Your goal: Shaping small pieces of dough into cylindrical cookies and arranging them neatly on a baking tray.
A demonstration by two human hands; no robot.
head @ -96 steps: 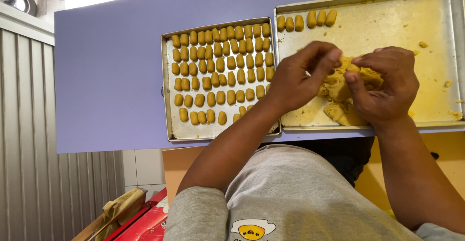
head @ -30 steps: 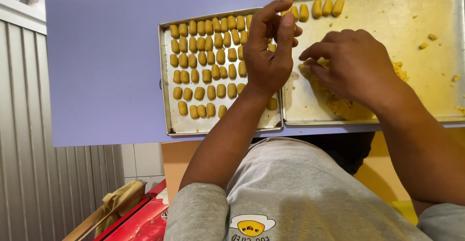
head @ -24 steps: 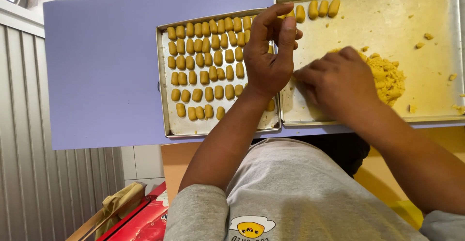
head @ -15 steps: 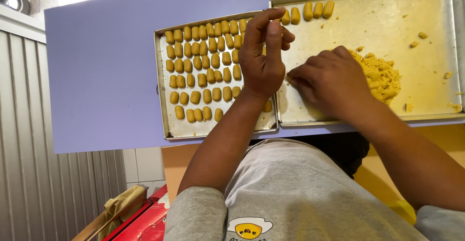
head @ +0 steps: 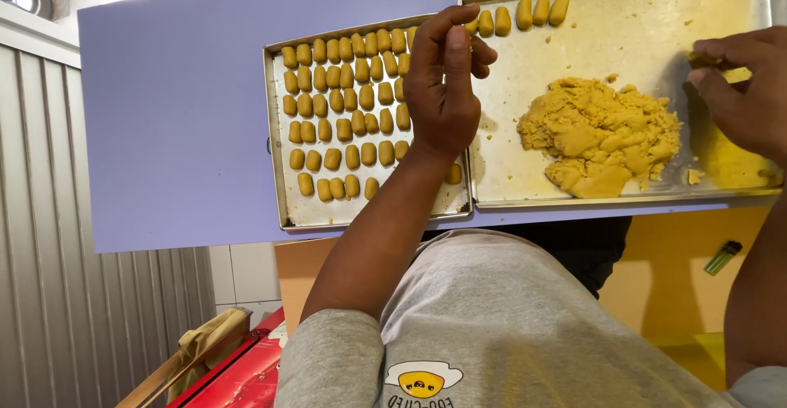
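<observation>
Two metal baking trays lie side by side on a lilac table. The left tray holds several rows of small yellow dough logs. On the right tray there is a short row of logs at the far edge and a pile of yellow dough. My left hand hovers where the trays meet, fingers pinched on a small dough piece at the left end of that row. My right hand is at the tray's right side, fingertips closed on a bit of dough against the metal.
The lilac table extends to the left of the trays. Below it are a corrugated metal wall, a red box, a wooden piece with cloth and an orange surface with a small green object.
My right hand has left the dough pile and moved to the tray's right side, uncovering the pile. My left hand has stayed raised near the far row of logs.
</observation>
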